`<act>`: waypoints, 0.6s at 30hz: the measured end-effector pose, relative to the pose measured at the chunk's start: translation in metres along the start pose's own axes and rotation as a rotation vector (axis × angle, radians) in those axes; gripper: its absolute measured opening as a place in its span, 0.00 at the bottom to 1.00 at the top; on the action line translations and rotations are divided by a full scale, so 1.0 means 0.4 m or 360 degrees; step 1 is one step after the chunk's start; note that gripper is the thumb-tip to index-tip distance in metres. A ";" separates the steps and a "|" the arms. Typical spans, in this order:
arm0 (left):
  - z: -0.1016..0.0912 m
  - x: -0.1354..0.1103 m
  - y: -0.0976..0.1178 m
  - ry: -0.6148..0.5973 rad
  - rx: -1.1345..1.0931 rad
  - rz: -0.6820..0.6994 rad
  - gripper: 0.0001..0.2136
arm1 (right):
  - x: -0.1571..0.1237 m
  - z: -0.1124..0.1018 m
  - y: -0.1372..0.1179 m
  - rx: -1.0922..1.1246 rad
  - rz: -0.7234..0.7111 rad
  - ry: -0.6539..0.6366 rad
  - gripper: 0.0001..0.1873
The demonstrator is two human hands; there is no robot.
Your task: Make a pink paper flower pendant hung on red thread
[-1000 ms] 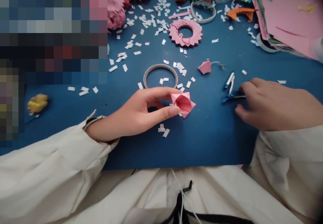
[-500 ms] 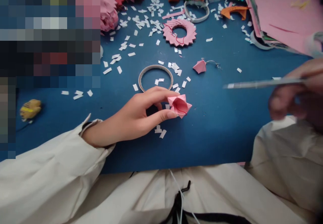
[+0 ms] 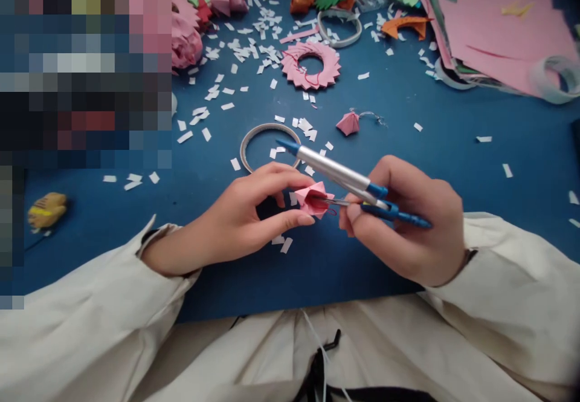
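My left hand [image 3: 247,211] pinches a small pink folded paper flower [image 3: 312,199] with a red thread between thumb and fingers, just above the blue table [image 3: 453,148]. My right hand [image 3: 403,220] grips a silver and blue compass tool [image 3: 344,178]. One leg of the tool points into the flower's open top; the other leg sticks up and to the left. Both hands are close together near the table's front edge.
A tape ring [image 3: 267,145] lies just behind my left hand. A second small pink flower with a metal hook [image 3: 348,123], a pink paper wreath [image 3: 310,65], white paper scraps [image 3: 254,45], pink paper sheets [image 3: 507,27] and more paper crafts lie further back.
My right hand picked the compass tool off the table at the right, lifted it, and brought it left to the flower. My left hand has stayed put holding the flower.
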State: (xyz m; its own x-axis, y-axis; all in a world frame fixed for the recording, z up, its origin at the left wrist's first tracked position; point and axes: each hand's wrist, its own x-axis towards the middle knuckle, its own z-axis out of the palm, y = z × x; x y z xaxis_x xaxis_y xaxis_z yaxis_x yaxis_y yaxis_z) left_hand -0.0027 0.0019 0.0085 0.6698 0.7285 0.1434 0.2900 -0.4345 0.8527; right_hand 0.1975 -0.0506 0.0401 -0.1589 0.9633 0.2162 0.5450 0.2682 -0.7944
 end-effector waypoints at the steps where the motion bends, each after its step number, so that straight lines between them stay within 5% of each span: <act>1: 0.001 -0.001 0.000 0.0005 -0.0005 -0.0003 0.13 | -0.001 0.002 -0.002 0.0008 -0.0008 0.0005 0.07; 9: 0.003 -0.005 -0.005 0.0068 0.0072 0.0106 0.10 | -0.009 0.025 0.004 -0.0095 -0.0255 -0.0008 0.06; 18: -0.001 -0.002 -0.001 0.0120 0.0144 -0.0030 0.12 | -0.022 0.021 -0.004 0.0072 -0.0153 0.0199 0.08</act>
State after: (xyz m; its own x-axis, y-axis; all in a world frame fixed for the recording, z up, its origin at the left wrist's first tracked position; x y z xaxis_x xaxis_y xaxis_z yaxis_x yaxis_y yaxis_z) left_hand -0.0035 0.0018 0.0083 0.6112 0.7734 0.1679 0.3649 -0.4636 0.8074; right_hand 0.1911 -0.0597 0.0345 -0.1031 0.9276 0.3590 0.4940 0.3611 -0.7909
